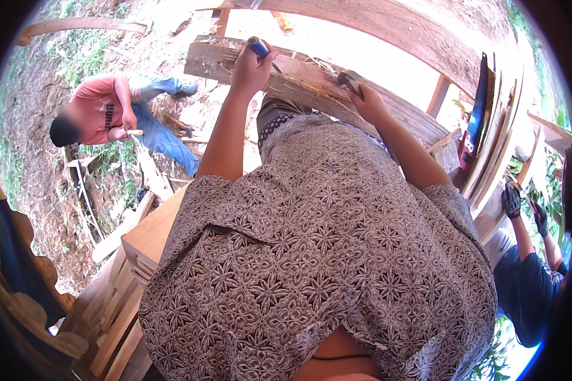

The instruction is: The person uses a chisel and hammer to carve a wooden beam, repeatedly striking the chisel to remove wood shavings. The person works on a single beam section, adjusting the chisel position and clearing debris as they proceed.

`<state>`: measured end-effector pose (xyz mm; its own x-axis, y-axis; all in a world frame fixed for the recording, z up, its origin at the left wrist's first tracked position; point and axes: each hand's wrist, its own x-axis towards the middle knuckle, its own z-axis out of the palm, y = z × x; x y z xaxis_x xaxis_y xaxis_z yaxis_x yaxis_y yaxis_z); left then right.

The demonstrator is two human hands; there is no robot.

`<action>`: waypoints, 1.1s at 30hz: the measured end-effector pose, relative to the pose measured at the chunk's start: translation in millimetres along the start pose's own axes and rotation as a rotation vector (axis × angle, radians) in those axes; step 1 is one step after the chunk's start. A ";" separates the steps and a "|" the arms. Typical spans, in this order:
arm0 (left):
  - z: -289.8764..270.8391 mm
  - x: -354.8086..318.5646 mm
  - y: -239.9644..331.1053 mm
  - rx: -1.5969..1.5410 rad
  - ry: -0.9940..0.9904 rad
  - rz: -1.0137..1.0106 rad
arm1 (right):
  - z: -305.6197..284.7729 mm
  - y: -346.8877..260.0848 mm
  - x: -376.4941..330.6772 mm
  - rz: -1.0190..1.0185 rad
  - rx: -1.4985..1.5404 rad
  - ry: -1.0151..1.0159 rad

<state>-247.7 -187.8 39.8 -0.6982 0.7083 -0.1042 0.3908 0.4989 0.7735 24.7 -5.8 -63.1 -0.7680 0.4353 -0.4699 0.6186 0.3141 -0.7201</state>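
My left hand (253, 71) is closed around the blue handle of a chisel (258, 46). Its thin metal tip shows beside my fingers, over a thick wooden plank (210, 58) that lies across in front of me. Farther right, my right hand (370, 105) grips a dark, blunt-ended tool (349, 82); its kind is hard to make out. That tool is over the same plank, a little apart from the chisel. Pale shavings (321, 63) and a rough, split-looking strip run along the wood between my hands.
Another long board (394, 32) runs beyond the plank. A handsaw (478, 114) leans by upright boards (499, 127) on the right. At left, a person in a red shirt (98, 111) works with their hands; a gloved person (524, 273) is at right. Stacked wood (117, 317) stands lower left.
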 end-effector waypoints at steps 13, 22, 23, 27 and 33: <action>5.1 0.1 11.4 0.043 -0.027 0.013 | -26.9 -43.9 -3.8 -0.040 -0.008 0.008; 10.4 -11.1 -3.5 -0.111 0.030 0.094 | -115.3 -252.7 -10.0 -0.740 0.491 0.206; 11.9 -9.4 -0.2 -0.109 0.030 0.104 | -114.6 -256.8 -9.5 -0.733 0.444 0.165; 10.2 -12.1 2.7 0.019 0.016 0.099 | -78.1 -235.2 17.7 -0.802 -0.005 0.066; 9.5 -17.4 20.2 -0.051 0.038 0.126 | -92.5 -254.0 -4.3 -0.560 0.084 -0.007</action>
<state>-221.9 -185.4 51.3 -0.6682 0.7438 0.0185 0.4463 0.3808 0.8098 -113.8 -9.4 169.0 -0.9764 0.2160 -0.0078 0.1016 0.4267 -0.8987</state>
